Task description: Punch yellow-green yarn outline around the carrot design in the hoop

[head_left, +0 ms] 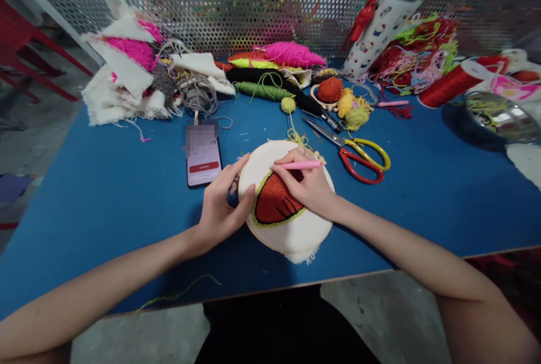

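Observation:
A round embroidery hoop [291, 237] with white cloth is tilted up near the table's front edge. Its stitched shape [274, 198] is red and orange, with black lines and a yellow-green border. My left hand [226, 200] grips the hoop's left rim, thumb on the front and fingers behind. Between the fingers of my right hand [306, 183] is a pink punch needle [302, 165], its tip at the upper edge of the stitching. My right hand rests against the cloth. Yellow-green yarn [298, 136] runs from a small ball [288, 105] down behind the hoop.
Scissors [363, 158] with red and yellow handles lie right of the hoop, a phone [203, 155] left. Behind are cloth scraps [127, 71], yarn skeins [291, 54], a tumbler [382, 29], a red thread spool [452, 85] and a metal bowl [502, 116]. A perforated metal panel [236, 9] backs the table.

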### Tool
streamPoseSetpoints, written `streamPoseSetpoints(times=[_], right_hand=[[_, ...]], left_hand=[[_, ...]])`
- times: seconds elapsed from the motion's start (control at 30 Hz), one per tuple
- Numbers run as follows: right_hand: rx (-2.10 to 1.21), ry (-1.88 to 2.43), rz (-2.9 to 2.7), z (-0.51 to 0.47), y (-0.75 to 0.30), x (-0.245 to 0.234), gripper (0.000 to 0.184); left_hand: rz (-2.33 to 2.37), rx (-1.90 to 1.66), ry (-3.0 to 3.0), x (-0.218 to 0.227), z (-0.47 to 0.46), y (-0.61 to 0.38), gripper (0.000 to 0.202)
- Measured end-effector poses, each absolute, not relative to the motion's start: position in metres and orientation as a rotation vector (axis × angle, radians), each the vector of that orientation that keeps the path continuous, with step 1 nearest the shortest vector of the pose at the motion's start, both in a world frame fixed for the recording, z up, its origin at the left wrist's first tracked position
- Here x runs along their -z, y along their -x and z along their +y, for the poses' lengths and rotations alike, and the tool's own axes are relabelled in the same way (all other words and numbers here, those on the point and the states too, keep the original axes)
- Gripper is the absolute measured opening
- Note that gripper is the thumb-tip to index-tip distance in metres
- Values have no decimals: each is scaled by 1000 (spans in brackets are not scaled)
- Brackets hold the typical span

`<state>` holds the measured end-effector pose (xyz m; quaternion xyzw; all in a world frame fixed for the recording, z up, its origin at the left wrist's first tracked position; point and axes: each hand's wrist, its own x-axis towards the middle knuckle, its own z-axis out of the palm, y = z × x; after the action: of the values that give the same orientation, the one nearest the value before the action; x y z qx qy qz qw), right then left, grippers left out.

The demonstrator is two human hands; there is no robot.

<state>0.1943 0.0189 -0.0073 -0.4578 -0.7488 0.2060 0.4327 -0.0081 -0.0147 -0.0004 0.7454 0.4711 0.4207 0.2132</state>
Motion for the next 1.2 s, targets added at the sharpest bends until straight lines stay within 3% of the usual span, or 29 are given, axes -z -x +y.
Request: streamPoseSetpoints(times=[0.13, 0.33, 0.6, 0.87, 1.2], right_hand=[[-540, 1152, -1840, 20, -194, 5, 10], [-605, 1168, -1772, 21, -194, 6, 10], [-615, 1225, -1703, 23, -194, 7, 10], [-640, 1237, -1643, 22, -195, 3, 13], [-673, 1168, -1774, 30, -208, 5, 9]], left_hand=[[1299, -1105, -2267, -4, -9, 10, 45], [1428, -668, -2556, -15, -4, 11, 49], [1407, -552, -2676, -14, -21, 2, 49], [1149, -716, -2748, 2, -28, 6, 61], [1123, -850, -2693, 11, -24, 11, 59]])
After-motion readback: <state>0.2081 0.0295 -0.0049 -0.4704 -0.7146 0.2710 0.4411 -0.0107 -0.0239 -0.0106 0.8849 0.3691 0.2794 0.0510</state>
